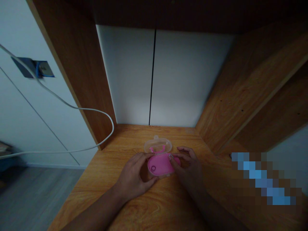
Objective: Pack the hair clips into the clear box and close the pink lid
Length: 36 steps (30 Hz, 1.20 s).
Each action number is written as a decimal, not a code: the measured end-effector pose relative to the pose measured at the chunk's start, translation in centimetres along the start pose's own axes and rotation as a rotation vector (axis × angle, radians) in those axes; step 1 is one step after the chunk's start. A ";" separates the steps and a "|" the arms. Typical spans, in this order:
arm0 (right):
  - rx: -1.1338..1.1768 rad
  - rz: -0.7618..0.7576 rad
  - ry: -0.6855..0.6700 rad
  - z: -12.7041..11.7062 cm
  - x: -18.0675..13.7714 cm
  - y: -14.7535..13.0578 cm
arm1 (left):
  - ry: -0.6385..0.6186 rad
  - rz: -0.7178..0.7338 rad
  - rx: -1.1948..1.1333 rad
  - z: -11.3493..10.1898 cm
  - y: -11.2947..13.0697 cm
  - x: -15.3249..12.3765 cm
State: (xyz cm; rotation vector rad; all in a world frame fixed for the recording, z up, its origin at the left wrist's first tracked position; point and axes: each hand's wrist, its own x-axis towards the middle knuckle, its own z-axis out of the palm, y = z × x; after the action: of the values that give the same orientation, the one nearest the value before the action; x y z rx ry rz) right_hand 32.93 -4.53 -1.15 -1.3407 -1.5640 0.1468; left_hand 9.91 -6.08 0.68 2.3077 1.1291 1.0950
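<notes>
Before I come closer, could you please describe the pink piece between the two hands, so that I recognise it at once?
Find the wooden surface before the white panel. There, between the left hand and the right hand, is the pink piece, a flat rounded oblong. Unlike the see-through lid beyond it, it is opaque, with a small dark ring shape near its left end.

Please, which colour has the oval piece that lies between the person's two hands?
The oval piece is pink; the head view shows it.
</notes>
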 end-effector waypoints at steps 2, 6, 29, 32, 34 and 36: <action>-0.009 -0.006 -0.015 0.1 0.0 0.1 | -0.003 0.002 -0.005 0.0 0.0 0.0; 0.000 -0.005 -0.015 0.2 0.0 0.2 | -0.007 -0.002 -0.013 -0.1 0.1 0.0; 0.123 -0.143 -0.255 -0.4 -0.4 -1.5 | -0.130 -0.085 -0.018 -5.6 -3.8 0.9; 0.115 -0.131 -0.189 -0.4 -0.5 -1.1 | -0.325 -0.035 -0.043 -7.2 -4.7 1.1; 0.117 -0.120 -0.159 -0.4 -0.5 -1.0 | -0.398 -0.003 -0.061 -7.7 -5.2 1.1; 0.114 -0.118 -0.156 -0.3 -0.6 -1.0 | -0.419 0.005 -0.073 -7.5 -5.6 1.0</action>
State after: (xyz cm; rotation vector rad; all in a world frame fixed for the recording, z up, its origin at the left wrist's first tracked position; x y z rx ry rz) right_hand 32.42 -5.51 -0.75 -1.1679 -1.7344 0.2681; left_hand 1.68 -2.00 2.71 2.3327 0.9037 0.5974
